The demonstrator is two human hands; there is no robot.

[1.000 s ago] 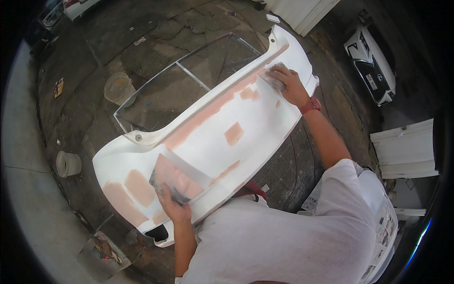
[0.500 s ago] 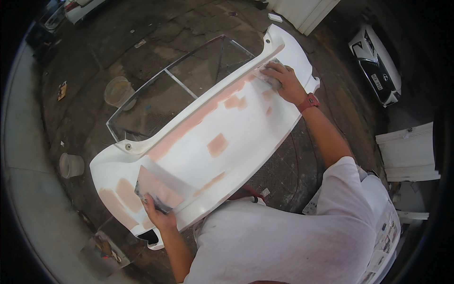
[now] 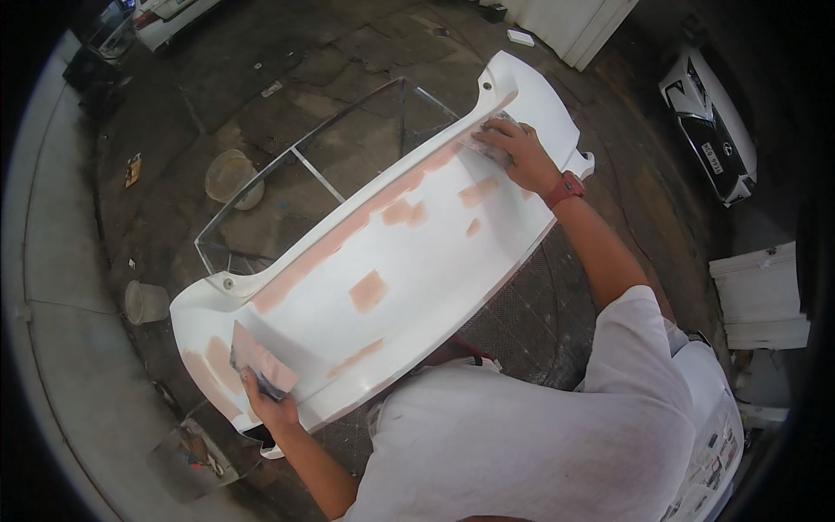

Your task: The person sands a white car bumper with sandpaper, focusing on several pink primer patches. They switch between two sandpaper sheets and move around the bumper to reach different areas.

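Observation:
A white car bumper cover (image 3: 417, 270) with several pinkish filler-like patches lies slanted before me. My left hand (image 3: 274, 409) grips the lower edge of a flat, dark-edged board (image 3: 263, 358) with a pink face, held over the bumper's left end. At the far right part, my right hand (image 3: 528, 158) is closed over a flat greyish piece (image 3: 489, 150) and presses against the upper surface, beside the long pink strip. The palm hides most of that piece, so its kind is unclear. A red watch (image 3: 569, 188) sits on my right wrist.
A metal frame (image 3: 309, 165) stands behind the bumper. Two buckets, one yellowish (image 3: 233, 178) and one white (image 3: 146, 303), stand on the left floor. A clear tub (image 3: 193, 457) sits lower left. Another car bumper (image 3: 709, 126) is at right, near white panels (image 3: 761, 296).
The view has shifted slightly. My right hand has slid along the bumper toward its far right end, uncovering a pink patch. The board in my left hand has moved left and tilted more.

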